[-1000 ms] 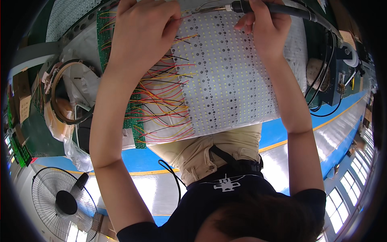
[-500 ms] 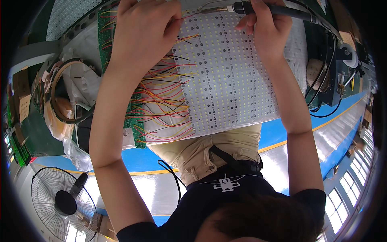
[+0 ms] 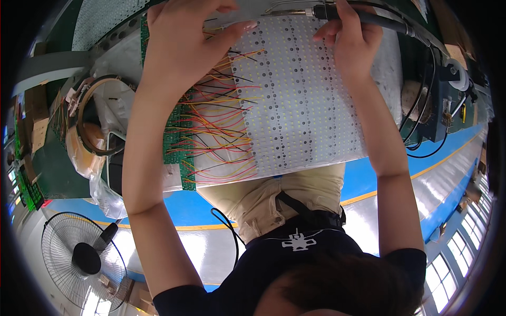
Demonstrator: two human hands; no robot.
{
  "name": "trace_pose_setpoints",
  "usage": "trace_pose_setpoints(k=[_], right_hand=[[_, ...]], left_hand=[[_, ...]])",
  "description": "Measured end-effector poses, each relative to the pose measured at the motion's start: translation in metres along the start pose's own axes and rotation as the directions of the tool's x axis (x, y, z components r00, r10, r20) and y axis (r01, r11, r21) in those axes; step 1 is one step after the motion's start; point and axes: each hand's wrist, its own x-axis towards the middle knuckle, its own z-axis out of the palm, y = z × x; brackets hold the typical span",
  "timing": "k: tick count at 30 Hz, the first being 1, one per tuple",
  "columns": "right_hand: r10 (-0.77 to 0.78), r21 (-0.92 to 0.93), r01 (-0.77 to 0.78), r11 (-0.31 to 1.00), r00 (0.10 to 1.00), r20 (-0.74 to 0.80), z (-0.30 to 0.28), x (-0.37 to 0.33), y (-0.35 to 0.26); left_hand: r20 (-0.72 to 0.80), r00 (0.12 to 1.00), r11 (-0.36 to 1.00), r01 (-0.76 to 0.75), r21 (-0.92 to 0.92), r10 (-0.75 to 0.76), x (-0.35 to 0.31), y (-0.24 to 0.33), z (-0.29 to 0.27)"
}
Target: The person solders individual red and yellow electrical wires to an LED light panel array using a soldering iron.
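My right hand (image 3: 356, 50) grips the black handle of a soldering iron (image 3: 387, 22), whose metal tip points left over the far edge of a pale board (image 3: 295, 110). Rows of small yellowish parts and dark round spots cover that board. Over its far left corner is my left hand (image 3: 182, 47), thumb stretched out and apart from the curled forefinger, with nothing visible between them. Red, yellow and black wires (image 3: 221, 126) run from the board's left side to a strip of green circuit boards (image 3: 187, 167). My left hand and forearm hide the strip's far part.
A round hoop (image 3: 79, 118) and clear plastic bags (image 3: 105, 197) lie on the left of the bench. At the right stand a dark box-shaped unit (image 3: 432, 116) with cables and a white spool (image 3: 457, 73). A black fan (image 3: 86, 258) stands at the lower left.
My left hand has opened from a pinch on a red wire, its thumb now stretched to the right. The iron has shifted slightly right. The board and wires have shifted slightly.
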Motion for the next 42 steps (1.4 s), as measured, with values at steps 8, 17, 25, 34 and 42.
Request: trace_pose_setpoints(k=[8,17,25,34,42], right_hand=[[0.013,0.028,-0.014,1.0,0.999,0.038,-0.005,0.002,0.001],[0.07,0.09,-0.078,0.993,0.994,0.088,0.0,0.005,0.01],[0.071,-0.035,-0.068,0.997,0.993,0.095,0.0,0.003,0.004],[0.068,-0.027,-0.066,0.997,0.993,0.094,0.005,0.002,-0.002],[0.062,-0.007,-0.062,0.998,0.995,0.072,0.001,0.006,0.01]], left_hand=[[0.152,0.87,0.883,0.469,0.04,-0.469,-0.055,-0.014,-0.084],[0.278,0.824,0.853,0.521,-0.031,-0.494,-0.101,0.012,-0.072],[0.185,0.909,0.922,0.385,-0.038,-0.373,-0.097,0.006,-0.078],[0.138,0.851,0.862,0.5,0.087,-0.507,-0.105,0.015,-0.057],[0.0,0.888,0.871,0.45,0.198,-0.459,-0.077,0.026,-0.068]])
